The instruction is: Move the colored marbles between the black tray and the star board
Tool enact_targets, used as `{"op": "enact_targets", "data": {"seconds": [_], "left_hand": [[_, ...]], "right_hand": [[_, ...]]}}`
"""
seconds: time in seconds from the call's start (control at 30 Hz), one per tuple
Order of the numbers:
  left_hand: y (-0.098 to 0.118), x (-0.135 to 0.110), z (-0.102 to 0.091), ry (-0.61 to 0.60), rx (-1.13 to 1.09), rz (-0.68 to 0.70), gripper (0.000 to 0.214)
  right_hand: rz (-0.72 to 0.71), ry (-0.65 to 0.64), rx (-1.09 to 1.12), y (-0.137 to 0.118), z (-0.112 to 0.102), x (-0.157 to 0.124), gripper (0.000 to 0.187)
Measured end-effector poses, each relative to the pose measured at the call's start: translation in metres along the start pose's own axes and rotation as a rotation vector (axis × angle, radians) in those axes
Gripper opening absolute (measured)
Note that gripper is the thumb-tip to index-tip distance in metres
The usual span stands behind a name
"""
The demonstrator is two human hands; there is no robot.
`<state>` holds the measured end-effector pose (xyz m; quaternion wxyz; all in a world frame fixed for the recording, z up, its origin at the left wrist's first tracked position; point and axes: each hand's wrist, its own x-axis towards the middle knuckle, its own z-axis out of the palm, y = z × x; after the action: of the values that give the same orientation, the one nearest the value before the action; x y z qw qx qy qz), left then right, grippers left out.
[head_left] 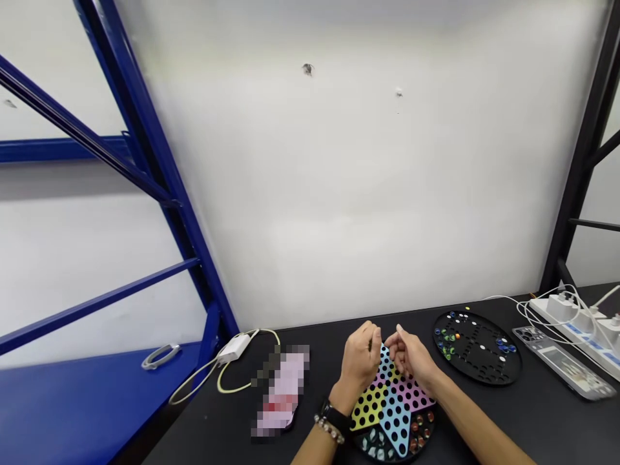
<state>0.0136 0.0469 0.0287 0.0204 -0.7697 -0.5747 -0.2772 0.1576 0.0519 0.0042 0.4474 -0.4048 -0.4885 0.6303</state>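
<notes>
A Chinese checkers board [397, 418] lies on the black table, its star patterned in light blue, yellow and pink with black holes. Clear and white marbles [374, 445] fill one tray section at its near edge; reddish marbles [420, 431] fill another. My left hand [361, 356], wearing a dark watch and a beaded bracelet, is curled closed over the board's far left part. My right hand [411, 359] hovers over the far right part, fingers bent inward. Whatever either hand may hold is hidden by the fingers.
To the right is a second round black board [477, 349] with blue, green and white pieces. Beyond it lie a phone [564, 361] and a power strip [581, 323] with cables. On the left are a blurred pink item [283, 394], a white adapter [236, 349] and a blue frame [165, 174].
</notes>
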Motion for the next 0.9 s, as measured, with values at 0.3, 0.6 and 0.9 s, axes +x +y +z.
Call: {"op": "enact_targets", "data": {"seconds": [0.3,0.6,0.9], "left_hand": [[0.038,-0.015,0.005,-0.175,-0.189,0.216,0.013],[-0.019,-0.004,-0.022,-0.308,-0.062,0.030,0.027],[-0.067,-0.007,-0.029,-0.579,0.029,-0.025,0.018]], "right_hand": [[0.386,0.058,0.676,0.004,0.005,-0.005,0.045],[0.276,-0.097,0.655,0.013,-0.013,0.005,0.047],[0.278,-0.094,0.648,0.013,-0.023,0.006,0.051]]}}
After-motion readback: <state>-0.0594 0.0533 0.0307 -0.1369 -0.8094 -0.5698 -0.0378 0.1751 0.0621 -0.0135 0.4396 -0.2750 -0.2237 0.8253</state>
